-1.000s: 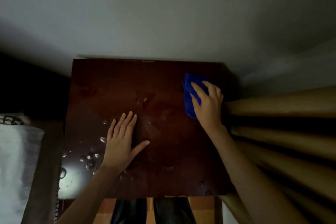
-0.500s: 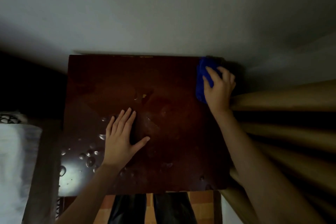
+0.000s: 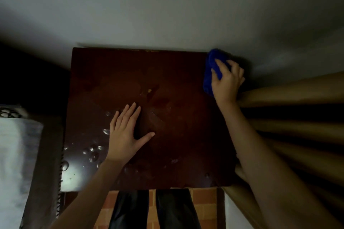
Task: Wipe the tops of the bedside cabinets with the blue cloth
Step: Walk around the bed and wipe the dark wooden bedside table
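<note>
1. Dark reddish-brown glossy wooden bedside cabinet [image 3: 176,72]: I see its top from above, back edge against a pale grey wall [image 3: 167,15].
2. Bunched deep-blue fluffy cloth [image 3: 209,72]: lies on the top at the cabinet's back right corner, close against the wall.
3. Right hand [image 3: 226,82]: on the cloth, fingers curled over it and gripping it.
4. Left hand [image 3: 126,134]: open, palm flat on the top left of centre, fingers together, thumb spread to the right.
5. Clear water droplets [image 3: 93,152]: scattered over the front left part of the top, just left of the left hand. I note bright glare near the front left corner.
6. Tan pleated curtain [image 3: 297,89]: along the cabinet's right edge.
7. White bedding [image 3: 14,154]: beyond the left edge.
8. Orange tiled floor [image 3: 202,202]: below the front edge.
</note>
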